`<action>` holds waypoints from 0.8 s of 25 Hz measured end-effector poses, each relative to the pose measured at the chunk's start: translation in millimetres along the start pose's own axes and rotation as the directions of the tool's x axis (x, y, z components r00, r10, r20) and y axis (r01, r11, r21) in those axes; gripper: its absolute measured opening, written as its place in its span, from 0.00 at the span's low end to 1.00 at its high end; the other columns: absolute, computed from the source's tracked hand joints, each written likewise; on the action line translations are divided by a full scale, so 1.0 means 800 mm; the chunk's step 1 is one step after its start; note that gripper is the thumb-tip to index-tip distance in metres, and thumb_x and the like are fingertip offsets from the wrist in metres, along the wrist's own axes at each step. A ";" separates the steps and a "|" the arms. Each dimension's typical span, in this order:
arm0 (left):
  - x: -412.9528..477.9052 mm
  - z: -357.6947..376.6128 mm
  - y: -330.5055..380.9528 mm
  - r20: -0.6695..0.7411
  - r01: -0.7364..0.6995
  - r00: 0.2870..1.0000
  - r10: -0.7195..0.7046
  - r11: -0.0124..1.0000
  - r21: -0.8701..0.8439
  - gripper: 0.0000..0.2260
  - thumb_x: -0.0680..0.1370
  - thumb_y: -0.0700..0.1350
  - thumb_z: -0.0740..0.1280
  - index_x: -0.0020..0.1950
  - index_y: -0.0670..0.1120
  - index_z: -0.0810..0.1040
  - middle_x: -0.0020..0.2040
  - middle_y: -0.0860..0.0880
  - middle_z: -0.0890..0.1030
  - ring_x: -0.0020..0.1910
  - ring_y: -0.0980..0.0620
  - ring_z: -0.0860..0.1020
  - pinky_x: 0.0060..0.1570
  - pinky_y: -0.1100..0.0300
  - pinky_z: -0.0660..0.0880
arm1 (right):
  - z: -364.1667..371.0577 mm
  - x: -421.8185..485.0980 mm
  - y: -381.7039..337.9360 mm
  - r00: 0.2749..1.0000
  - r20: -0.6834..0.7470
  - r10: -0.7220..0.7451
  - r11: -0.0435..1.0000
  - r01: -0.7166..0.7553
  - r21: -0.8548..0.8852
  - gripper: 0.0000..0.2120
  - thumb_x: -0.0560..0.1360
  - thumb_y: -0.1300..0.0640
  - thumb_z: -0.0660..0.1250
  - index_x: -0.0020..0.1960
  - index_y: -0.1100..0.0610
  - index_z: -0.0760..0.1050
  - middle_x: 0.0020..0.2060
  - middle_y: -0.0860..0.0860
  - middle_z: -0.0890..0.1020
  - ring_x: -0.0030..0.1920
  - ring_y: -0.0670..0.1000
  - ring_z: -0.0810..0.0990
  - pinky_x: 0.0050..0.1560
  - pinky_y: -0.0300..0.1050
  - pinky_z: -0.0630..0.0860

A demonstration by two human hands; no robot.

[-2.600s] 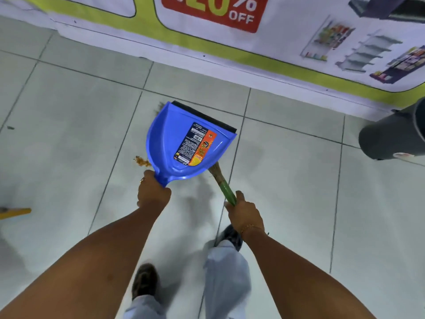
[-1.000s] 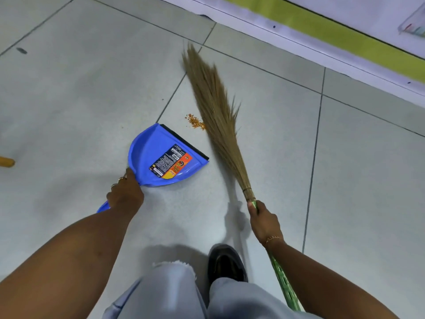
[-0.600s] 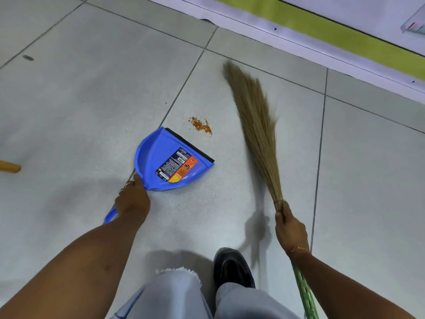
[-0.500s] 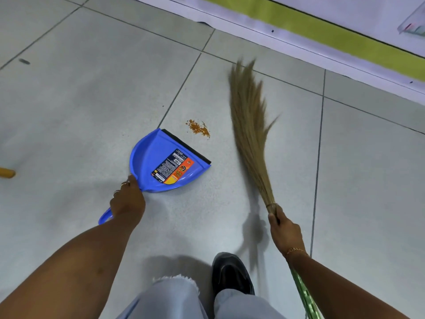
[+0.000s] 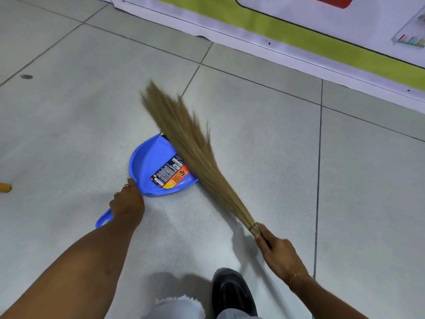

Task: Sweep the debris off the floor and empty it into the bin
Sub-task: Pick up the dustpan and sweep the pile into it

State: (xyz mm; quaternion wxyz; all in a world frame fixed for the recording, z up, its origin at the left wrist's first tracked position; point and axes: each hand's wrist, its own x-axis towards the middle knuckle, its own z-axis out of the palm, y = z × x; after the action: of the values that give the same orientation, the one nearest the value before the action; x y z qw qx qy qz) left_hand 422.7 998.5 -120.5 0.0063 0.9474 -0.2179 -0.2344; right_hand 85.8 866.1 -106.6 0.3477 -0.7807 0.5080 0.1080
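Note:
A blue dustpan (image 5: 149, 164) with a black and orange label lies flat on the grey tiled floor. My left hand (image 5: 126, 203) grips its handle at the near left. My right hand (image 5: 276, 252) holds a straw broom (image 5: 190, 148) just below the bound end of its bristles. The bristles slant up and left across the dustpan's front lip, blurred by motion. The orange debris is hidden under the bristles. The bin is out of view.
A white, green and red banner (image 5: 299, 33) runs along the wall at the back. My black shoe (image 5: 232, 293) and pale trouser legs show at the bottom. An orange object (image 5: 5, 187) pokes in at the left edge. A dark spot (image 5: 26, 76) marks a far-left tile.
The broom has swung left over the debris and the dustpan's lip, so the orange pile no longer shows. The dustpan and my left hand have stayed in place.

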 end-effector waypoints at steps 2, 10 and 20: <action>0.000 0.004 0.000 -0.002 0.000 1.000 0.000 1.000 -0.027 0.25 0.80 0.36 0.55 0.76 0.40 0.51 0.65 0.36 0.71 0.63 0.35 0.72 0.62 0.43 0.70 | 0.009 -0.024 0.011 1.000 -0.016 -0.018 1.000 0.019 0.019 0.20 0.79 0.42 0.55 0.71 0.37 0.63 0.24 0.45 0.74 0.27 0.42 0.74 0.30 0.34 0.70; -0.029 0.023 -0.036 -0.018 0.015 1.000 -0.018 0.988 -0.151 0.28 0.77 0.32 0.58 0.75 0.38 0.53 0.64 0.32 0.71 0.60 0.30 0.72 0.60 0.41 0.69 | -0.004 0.002 0.004 0.964 -0.227 0.139 0.961 -0.076 0.266 0.19 0.78 0.42 0.57 0.70 0.38 0.66 0.27 0.50 0.78 0.26 0.47 0.74 0.26 0.37 0.71; -0.015 0.004 -0.063 0.003 0.090 0.996 -0.090 0.995 -0.035 0.27 0.80 0.37 0.57 0.76 0.39 0.50 0.65 0.34 0.70 0.62 0.32 0.71 0.62 0.42 0.69 | 0.006 0.010 -0.014 0.999 0.042 -0.027 1.000 0.027 0.011 0.16 0.79 0.42 0.54 0.65 0.38 0.68 0.27 0.47 0.77 0.28 0.46 0.74 0.30 0.37 0.71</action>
State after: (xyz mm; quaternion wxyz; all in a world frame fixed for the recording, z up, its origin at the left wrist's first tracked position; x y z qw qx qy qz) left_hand 433.0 1049.5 -123.7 0.0122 0.9559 -0.1708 -0.2387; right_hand 100.0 866.5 -109.3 0.3639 -0.7831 0.4905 0.1173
